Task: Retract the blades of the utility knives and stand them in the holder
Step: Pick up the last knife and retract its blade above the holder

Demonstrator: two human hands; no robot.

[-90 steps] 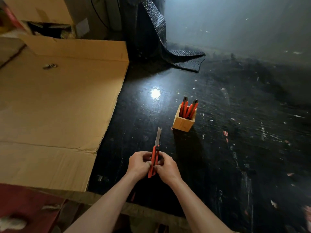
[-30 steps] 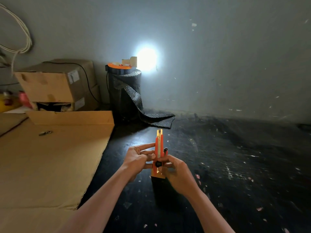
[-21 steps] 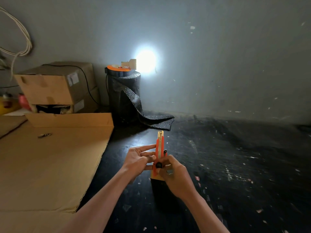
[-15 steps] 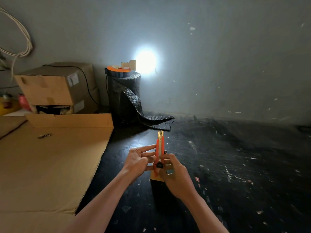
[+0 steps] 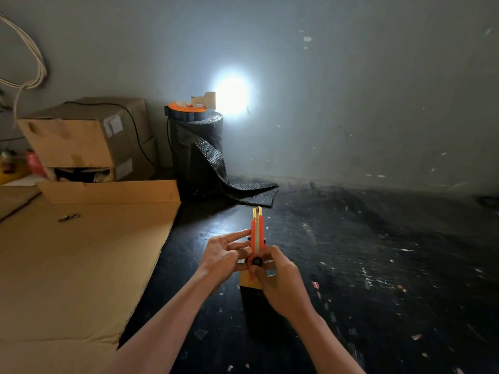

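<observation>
I hold an orange utility knife (image 5: 256, 233) upright between both hands, its yellowish tip pointing up and no blade showing beyond the tip. My right hand (image 5: 280, 282) grips its lower end, thumb by the black slider knob. My left hand (image 5: 224, 255) steadies the knife's left side with extended fingers. The wooden holder (image 5: 249, 282) stands on the black floor right behind my hands and is mostly hidden; the knives in it are out of sight.
A large flat cardboard sheet (image 5: 81, 260) covers the floor to the left. Stacked cardboard boxes (image 5: 89, 136) and a black roll of bubble wrap (image 5: 197, 152) stand against the grey wall, with a bright lamp (image 5: 232, 97) on top of the roll.
The view tilted up from the floor to the wall. The long blade that stuck out three seconds ago no longer shows. Over the last second the knife and hands barely shifted.
</observation>
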